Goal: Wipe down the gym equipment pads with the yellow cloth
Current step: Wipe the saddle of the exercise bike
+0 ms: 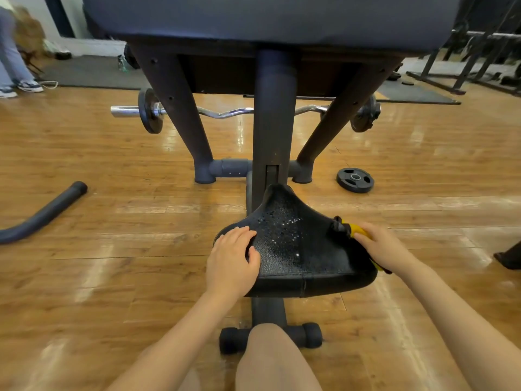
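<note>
Far to my left a dark padded bar [42,213] lies on the wooden floor [112,165], well apart from where I am working, and beyond it a curl barbell [225,112] rests behind the frame's legs. Closer in, my left hand [232,258] lies on the left edge of the black seat pad [293,249], fingers loosely curved over the rim and thumb resting on the top surface; I judge it is there to steady the seat while the other hand works, and it grips nothing but the pad's edge. The middle of the pad is speckled with pale droplets, which reads to me as wet surface waiting to be wiped. Above it the upright post [275,122] rises to the big grey arm pad [267,18], which I would guess also needs a pass. On the right edge of the seat, my right hand [380,244] is curled round the yellow cloth [358,230], bunched small so that only a bit of yellow shows past my fingers, with something dark poking out at its front end that I cannot make out. The cloth sits pressed against the pad's right rim, placed to sweep across the wet middle. Farther right a weight plate [355,180] lies flat on the floor.
</note>
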A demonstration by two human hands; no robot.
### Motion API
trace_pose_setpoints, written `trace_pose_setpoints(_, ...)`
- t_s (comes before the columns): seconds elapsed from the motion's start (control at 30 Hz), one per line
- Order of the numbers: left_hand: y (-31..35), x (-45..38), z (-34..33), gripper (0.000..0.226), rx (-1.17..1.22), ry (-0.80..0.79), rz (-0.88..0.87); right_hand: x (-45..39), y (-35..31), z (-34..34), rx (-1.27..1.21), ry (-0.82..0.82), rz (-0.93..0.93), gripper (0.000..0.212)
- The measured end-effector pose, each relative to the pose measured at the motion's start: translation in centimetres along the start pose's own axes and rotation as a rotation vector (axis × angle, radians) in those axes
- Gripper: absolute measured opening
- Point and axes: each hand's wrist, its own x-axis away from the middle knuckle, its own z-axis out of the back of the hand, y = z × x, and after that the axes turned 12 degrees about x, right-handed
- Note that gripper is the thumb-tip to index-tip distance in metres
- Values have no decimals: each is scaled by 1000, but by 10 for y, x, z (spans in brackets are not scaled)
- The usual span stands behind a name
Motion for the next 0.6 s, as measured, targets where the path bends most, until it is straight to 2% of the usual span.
trace_pose_setpoints(0.07,1,0,0,40,0,6,3,-22,-13,-1,16,-17,-12,15)
trace_pose_setpoints(0.27,2,1,2,40,-4,3,0,-67,-43,-11,115,-78,-7,25)
trace_pose_setpoints(0.37,2,2,2,40,-7,1,5,-30,-29,-12,103,14,20,27)
trace_pose_setpoints(0.53,3,1,1,41,-20,4,2,60,-32,-37,14,162,327,41)
trace_pose_setpoints(0.6,3,1,0,41,-28,3,1,64,-37,-44,16,165,361,41)
